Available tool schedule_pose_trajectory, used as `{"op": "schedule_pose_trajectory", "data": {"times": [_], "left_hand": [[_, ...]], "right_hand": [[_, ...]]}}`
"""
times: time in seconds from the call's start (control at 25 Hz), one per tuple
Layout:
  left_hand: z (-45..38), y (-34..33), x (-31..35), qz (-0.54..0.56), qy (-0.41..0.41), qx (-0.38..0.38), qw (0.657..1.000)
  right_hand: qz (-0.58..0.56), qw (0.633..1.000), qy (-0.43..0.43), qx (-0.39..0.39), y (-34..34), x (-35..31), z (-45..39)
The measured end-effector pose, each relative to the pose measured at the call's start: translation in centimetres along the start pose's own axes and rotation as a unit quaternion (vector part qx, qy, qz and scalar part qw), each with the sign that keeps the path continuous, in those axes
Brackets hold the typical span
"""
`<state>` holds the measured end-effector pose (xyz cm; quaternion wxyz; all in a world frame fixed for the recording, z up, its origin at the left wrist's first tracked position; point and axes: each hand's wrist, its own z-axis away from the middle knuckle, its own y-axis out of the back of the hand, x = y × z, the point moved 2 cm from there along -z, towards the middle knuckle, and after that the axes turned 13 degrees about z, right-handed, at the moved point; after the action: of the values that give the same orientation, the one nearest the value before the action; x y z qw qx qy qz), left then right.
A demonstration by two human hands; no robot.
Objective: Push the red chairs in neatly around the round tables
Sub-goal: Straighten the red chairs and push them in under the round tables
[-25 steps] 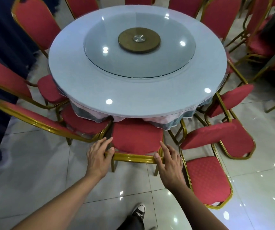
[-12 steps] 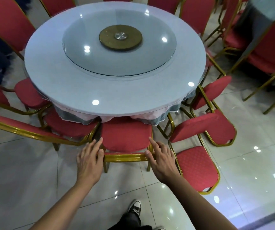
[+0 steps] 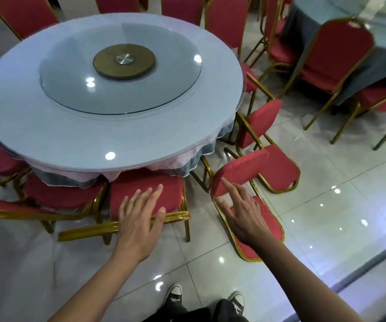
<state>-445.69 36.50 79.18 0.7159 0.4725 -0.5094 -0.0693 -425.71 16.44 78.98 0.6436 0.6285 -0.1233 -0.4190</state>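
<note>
Sideways, red chair (image 3: 248, 219) backrest points toward round table (image 3: 47, 140)

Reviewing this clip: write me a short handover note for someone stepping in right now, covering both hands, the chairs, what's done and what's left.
Left hand: open, flat on the back of the middle chair, thumb at its gold top rail.
Right hand: open, fingers touching the backrest of the chair to the right; no grip.
Done: the middle chair's seat sits partly under the round table, beside its left neighbour.
Left: the chair to the right stands clear of the table and turned at an angle; the next chair along is also out. Probably push those in next.
</note>
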Motion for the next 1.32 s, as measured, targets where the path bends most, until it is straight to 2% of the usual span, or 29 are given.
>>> {"op": "schedule_pose_trajectory", "data": {"times": [0.16, 0.36, 0.56, 1.04, 1.32], "left_hand": [[0.0, -4.8, 7.0, -0.018, -0.034, -0.046, 0.998], [-0.3, -11.3, 15.1, -0.01, -0.02, -0.059, 0.998], [-1.8, -15.0, 19.4, -0.015, -0.015, -0.051, 0.998], [-11.1, -21.4, 24.8, -0.001, 0.014, -0.043, 0.999], [-16.8, -24.4, 27.7, 0.013, 0.026, -0.074, 0.997]], "right_hand": [[-0.003, 1.0, -0.012, 0.027, 3.9, 7.8, 2.0], [0.001, 0.999, -0.03, 0.043, 8.0, 16.9, 3.4], [-0.011, 0.998, -0.027, 0.046, 10.5, 23.1, 2.6], [-0.013, 0.999, -0.022, 0.035, 13.2, 31.6, -6.8], [-0.017, 0.999, -0.016, 0.031, 16.3, 34.0, -11.7]]}}
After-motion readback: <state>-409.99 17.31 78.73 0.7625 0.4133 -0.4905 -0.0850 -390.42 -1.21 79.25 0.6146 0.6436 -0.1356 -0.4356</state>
